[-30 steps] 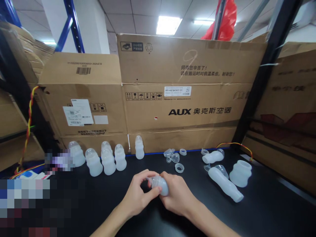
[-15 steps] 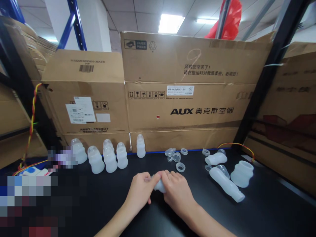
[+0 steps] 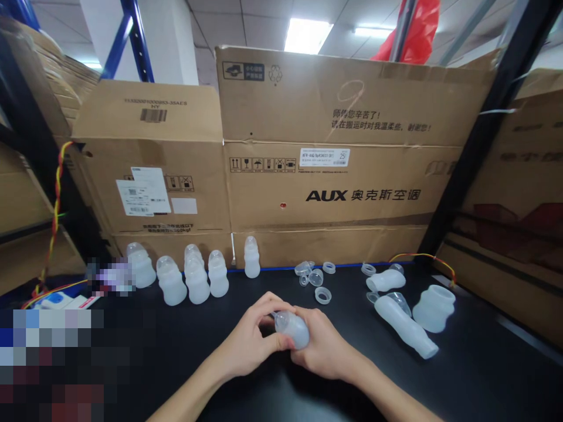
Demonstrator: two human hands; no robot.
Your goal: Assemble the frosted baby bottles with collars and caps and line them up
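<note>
Between my hands, low over the black table, is a translucent white baby bottle (image 3: 294, 331) with a clear dome at its end. My left hand (image 3: 253, 337) grips it from the left, thumb below and fingers over the top. Closed round its other side is my right hand (image 3: 323, 343); part of the bottle is hidden by the fingers. Just beyond the hands lies a clear ring (image 3: 322, 295), with several loose clear caps and nipples (image 3: 315, 277) behind it. Several capped bottles (image 3: 196, 284) stand upright to the left.
Uncapped bottle bodies lie at right, a long one (image 3: 407, 328) and a shorter one (image 3: 386, 280), beside a wide upright one (image 3: 434, 309). Cardboard (image 3: 264, 211) walls the back of the black table (image 3: 189, 351). A yellow-red wire (image 3: 57, 199) hangs at left. The lower left corner is pixelated.
Both hands have turned the bottle, so its clear dome and side now show. My left hand's fingers moved over the top and its thumb went below. The view shifted slightly.
</note>
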